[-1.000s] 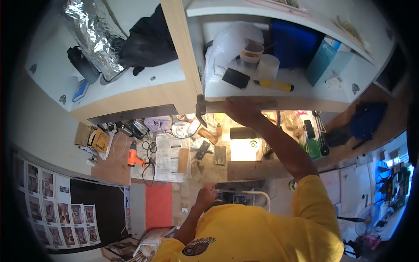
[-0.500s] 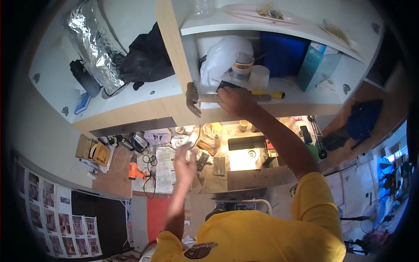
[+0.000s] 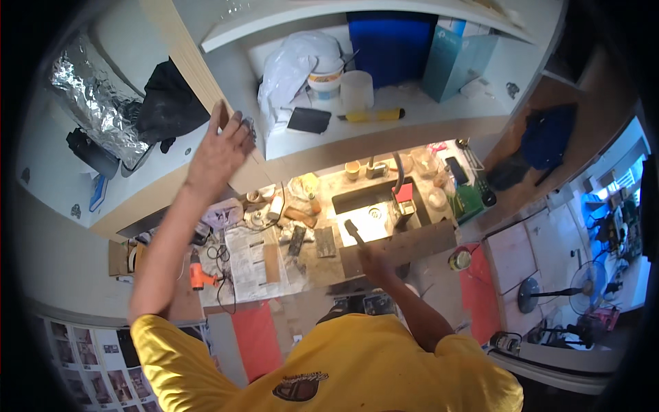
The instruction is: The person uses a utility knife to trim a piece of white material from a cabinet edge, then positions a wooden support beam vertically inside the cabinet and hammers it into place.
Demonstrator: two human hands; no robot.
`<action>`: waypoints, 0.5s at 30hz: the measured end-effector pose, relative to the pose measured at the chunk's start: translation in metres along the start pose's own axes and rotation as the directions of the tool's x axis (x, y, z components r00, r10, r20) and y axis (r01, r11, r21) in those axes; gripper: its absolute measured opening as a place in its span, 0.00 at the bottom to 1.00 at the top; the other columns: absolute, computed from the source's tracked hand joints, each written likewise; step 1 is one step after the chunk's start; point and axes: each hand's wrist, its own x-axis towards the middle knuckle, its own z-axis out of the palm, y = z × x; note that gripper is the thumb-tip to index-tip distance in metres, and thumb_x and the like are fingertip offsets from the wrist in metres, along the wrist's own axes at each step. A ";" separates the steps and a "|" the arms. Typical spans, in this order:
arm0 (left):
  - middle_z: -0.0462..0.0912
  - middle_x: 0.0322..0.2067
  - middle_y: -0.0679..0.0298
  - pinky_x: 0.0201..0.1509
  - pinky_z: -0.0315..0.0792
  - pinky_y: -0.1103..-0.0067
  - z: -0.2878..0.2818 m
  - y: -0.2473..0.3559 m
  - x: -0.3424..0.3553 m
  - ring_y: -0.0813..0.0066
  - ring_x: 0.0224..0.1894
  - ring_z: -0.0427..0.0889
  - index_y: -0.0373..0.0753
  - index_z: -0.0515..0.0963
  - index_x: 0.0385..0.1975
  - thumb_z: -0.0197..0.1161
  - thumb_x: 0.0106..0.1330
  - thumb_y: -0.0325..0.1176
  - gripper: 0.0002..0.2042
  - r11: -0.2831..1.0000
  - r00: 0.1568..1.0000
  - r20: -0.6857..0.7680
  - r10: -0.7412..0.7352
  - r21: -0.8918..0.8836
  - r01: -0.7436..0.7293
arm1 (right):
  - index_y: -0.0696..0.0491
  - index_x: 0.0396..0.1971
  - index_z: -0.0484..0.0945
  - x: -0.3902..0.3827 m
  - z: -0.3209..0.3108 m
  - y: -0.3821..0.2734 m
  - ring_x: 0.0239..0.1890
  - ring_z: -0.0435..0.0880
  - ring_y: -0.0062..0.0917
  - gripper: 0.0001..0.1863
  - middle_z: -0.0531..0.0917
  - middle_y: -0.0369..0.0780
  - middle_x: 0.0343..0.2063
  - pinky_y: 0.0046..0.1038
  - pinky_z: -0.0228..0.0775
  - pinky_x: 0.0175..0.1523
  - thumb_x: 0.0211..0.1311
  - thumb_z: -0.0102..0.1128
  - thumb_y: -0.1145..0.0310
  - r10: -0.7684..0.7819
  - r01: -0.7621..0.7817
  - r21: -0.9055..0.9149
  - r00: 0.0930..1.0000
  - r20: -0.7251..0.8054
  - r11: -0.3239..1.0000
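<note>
Up at the wall cabinet, my left hand [image 3: 221,152] is closed around the lower front edge of the light wood divider [image 3: 190,58]. A small metal hinge [image 3: 249,127] shows beside its fingertips. My right hand [image 3: 375,266] is lower, in front of the counter, closed on the handle of a hammer [image 3: 353,231]. The hammer's dark head points up and away, over the counter by the sink [image 3: 371,220]. On the cabinet floor, right of my left hand, lie a black flat block [image 3: 309,120] and a yellow cutter knife [image 3: 373,115].
Above the knife stand a white tub [image 3: 325,84], a plastic cup [image 3: 357,89] and a teal box [image 3: 453,65]. Foil [image 3: 93,99] and black cloth [image 3: 171,103] fill the left compartment. An orange drill [image 3: 200,272] lies on the counter. A fan [image 3: 580,288] stands right.
My right hand has come down from the cabinet with the hammer. My left hand has risen from over the counter to the divider. The whole view has shifted.
</note>
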 end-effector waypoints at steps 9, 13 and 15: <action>0.78 0.42 0.62 0.76 0.58 0.56 -0.009 -0.027 0.023 0.64 0.55 0.75 0.43 0.85 0.39 0.57 0.60 0.31 0.11 0.970 0.949 0.238 0.206 0.081 -0.231 | 0.56 0.39 0.80 -0.149 -0.022 0.124 0.41 0.83 0.54 0.16 0.84 0.55 0.36 0.50 0.74 0.46 0.62 0.63 0.59 0.238 -0.222 -0.228 0.970 0.044 0.948; 0.79 0.44 0.63 0.71 0.65 0.61 -0.023 -0.041 0.028 0.65 0.56 0.75 0.45 0.85 0.35 0.58 0.60 0.32 0.09 0.947 0.938 0.246 0.246 0.144 -0.286 | 0.58 0.39 0.80 -0.164 -0.032 0.120 0.41 0.83 0.53 0.18 0.84 0.55 0.36 0.50 0.74 0.46 0.62 0.64 0.57 0.333 -0.318 -0.224 0.942 0.032 0.921; 0.80 0.48 0.62 0.71 0.65 0.64 -0.028 -0.068 0.030 0.64 0.58 0.75 0.44 0.84 0.36 0.58 0.59 0.32 0.09 0.930 0.952 0.131 0.278 0.210 -0.301 | 0.58 0.40 0.80 -0.170 -0.024 0.121 0.40 0.84 0.54 0.20 0.84 0.55 0.34 0.51 0.74 0.46 0.63 0.64 0.55 0.376 -0.363 -0.210 0.926 0.027 0.908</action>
